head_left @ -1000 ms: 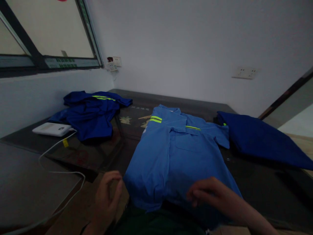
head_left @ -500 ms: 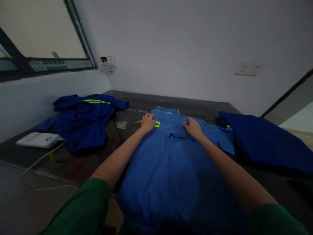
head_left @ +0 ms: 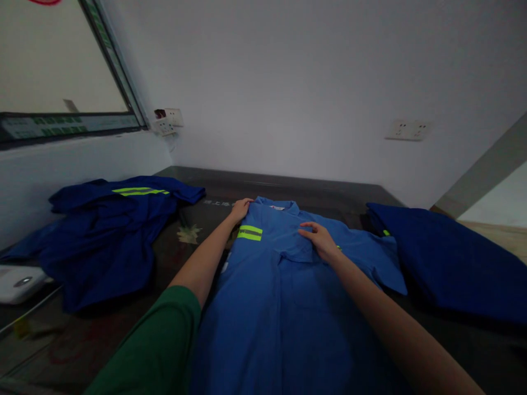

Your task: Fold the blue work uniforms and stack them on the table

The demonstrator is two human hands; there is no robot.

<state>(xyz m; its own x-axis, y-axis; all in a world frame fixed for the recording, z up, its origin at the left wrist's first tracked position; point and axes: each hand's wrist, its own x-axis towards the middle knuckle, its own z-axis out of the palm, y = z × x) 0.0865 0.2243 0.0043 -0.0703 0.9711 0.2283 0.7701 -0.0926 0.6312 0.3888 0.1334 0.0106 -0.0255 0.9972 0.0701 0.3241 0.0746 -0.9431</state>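
Note:
A light blue shirt (head_left: 255,291) with a collar and a yellow-green reflective stripe lies spread on the dark table (head_left: 263,178), its collar toward the wall. My left hand (head_left: 241,209) is at the shirt's left shoulder edge beside the collar, fingers together on the fabric. My right hand (head_left: 321,240) rests over the chest on the right, its fingers apart and nothing visible in them. The sleeve on the right reaches out over the table, while the one on the left is not seen spread out.
A crumpled dark blue garment (head_left: 111,230) lies at the left, near a white device (head_left: 20,282) with a cable. On the right is a folded dark blue cloth (head_left: 457,258). Behind the table stands a wall with sockets (head_left: 407,130).
My left hand has moved from the striped chest area to the shoulder edge, uncovering the stripe. My right hand has opened slightly over the chest. The view has shifted.

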